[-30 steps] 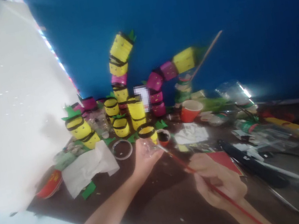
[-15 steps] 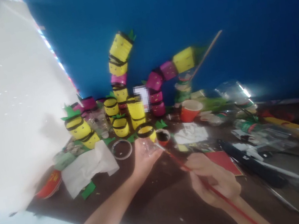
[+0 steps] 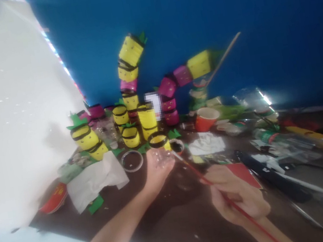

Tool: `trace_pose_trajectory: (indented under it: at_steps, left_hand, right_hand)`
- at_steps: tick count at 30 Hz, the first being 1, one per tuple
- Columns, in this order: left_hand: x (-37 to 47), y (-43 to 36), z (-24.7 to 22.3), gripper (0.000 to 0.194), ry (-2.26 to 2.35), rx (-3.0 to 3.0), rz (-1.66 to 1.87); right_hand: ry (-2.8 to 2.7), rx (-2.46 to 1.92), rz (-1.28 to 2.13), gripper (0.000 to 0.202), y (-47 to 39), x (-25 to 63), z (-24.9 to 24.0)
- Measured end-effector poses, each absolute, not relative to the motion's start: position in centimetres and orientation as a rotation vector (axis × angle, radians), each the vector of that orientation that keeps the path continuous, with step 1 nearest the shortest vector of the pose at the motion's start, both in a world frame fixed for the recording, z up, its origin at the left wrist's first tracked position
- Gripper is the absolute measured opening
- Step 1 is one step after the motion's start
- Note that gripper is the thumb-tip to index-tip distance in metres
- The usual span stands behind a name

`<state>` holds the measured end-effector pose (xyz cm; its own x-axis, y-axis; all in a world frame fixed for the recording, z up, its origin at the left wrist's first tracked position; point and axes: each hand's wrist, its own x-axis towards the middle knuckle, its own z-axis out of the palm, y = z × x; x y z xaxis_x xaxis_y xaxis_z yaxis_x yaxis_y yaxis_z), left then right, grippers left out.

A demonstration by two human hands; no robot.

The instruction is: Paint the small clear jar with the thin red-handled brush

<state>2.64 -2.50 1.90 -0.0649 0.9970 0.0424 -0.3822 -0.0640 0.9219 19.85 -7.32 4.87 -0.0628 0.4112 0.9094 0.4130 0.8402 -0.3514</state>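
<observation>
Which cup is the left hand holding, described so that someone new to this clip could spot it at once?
Start at the blue wall and drop to the cluster of yellow and pink cups stacked against it. In front of that cluster, above the dark table, the left hand grips a clear cup. Only this one is off the table, with a yellow, black-edged band at its rim and the red brush touching it.

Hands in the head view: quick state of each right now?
Left hand: closed around a clear plastic cup with a yellow, black-rimmed top.
Right hand: closed on a red paintbrush, tip at the cup.
</observation>
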Motion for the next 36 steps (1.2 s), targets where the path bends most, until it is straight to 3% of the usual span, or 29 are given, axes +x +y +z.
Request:
trace_pose_trajectory:
  at_steps: [36]
  left_hand:
    - [2.6, -2.2, 1.6, 0.051, 0.969, 0.920, 1.458]
  right_hand:
    - [-1.709, -0.641, 0.093, 0.025, -7.2, 20.0, 5.4]
